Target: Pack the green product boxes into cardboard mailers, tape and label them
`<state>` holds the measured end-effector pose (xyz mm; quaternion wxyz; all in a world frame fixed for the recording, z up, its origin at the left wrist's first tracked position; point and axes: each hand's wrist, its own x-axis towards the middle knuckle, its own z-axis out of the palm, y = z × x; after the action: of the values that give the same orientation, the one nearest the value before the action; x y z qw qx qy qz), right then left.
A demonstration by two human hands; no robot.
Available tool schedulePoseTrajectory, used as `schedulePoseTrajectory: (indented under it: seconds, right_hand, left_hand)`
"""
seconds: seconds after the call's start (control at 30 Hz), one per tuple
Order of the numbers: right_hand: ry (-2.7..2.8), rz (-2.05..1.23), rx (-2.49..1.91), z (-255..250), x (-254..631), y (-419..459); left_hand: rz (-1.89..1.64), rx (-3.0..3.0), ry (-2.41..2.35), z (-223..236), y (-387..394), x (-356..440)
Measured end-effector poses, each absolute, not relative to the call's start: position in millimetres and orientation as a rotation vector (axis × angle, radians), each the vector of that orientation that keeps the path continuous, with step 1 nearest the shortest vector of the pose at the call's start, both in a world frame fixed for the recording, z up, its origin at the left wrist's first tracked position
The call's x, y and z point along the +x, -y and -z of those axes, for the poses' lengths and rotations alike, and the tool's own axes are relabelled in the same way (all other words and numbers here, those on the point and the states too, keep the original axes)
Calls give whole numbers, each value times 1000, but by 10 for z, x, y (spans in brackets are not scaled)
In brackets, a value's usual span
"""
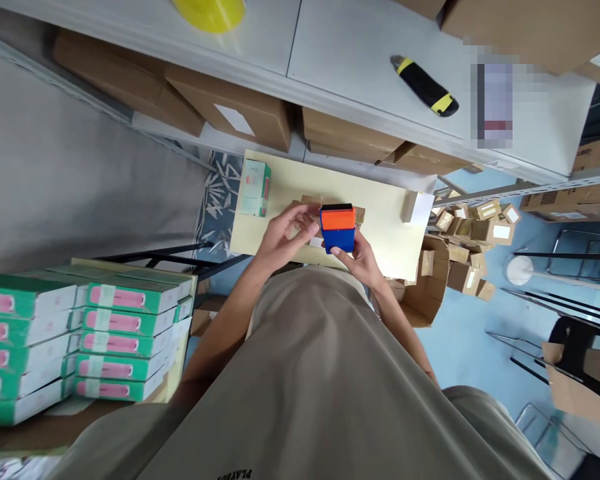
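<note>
Over the pale yellow table (380, 243), my right hand (363, 260) grips a blue and orange tape dispenser (339, 230) by its lower right corner. A black toothed edge runs along the dispenser's far side. Just left of it is my left hand (289, 232), its fingers curved and the thumb apart from them; nothing shows between them. Partly hidden behind the dispenser lies a small brown cardboard box (360, 215). A green and white box (255, 189) stands at the table's left end, and a small white box (418, 207) at its right end.
Stacked green boxes (120, 327) with pink pictures stand at the left. Above the table, a grey shelf (350, 60) bears a black and yellow utility knife (425, 87) and a yellow object (213, 13). Small cartons (497, 232) and an open carton (433, 293) lie on the right.
</note>
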<state>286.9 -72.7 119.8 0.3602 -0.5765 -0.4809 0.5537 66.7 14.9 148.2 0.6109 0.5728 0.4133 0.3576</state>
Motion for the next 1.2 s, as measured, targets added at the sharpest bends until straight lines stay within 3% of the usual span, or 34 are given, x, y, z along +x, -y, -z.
schedulePoseTrajectory:
  seconds: [0.33, 0.63, 0.8, 1.2]
  right_hand:
    - [1456, -1414, -1636, -1413, 3057, 871]
    - [1677, -1446, -1800, -1458, 3141, 770]
    - [1791, -1674, -1805, -1541, 3249, 655]
    - [1979, -1728, -2026, -1751, 3583, -115]
  left_hand:
    - [-601, 1316, -989, -1578, -396, 625]
    - [-718, 1212, -1161, -903, -50, 617]
    - [-763, 1015, -1233, -607, 229, 664]
    - [-976, 767, -1366, -139, -239, 450]
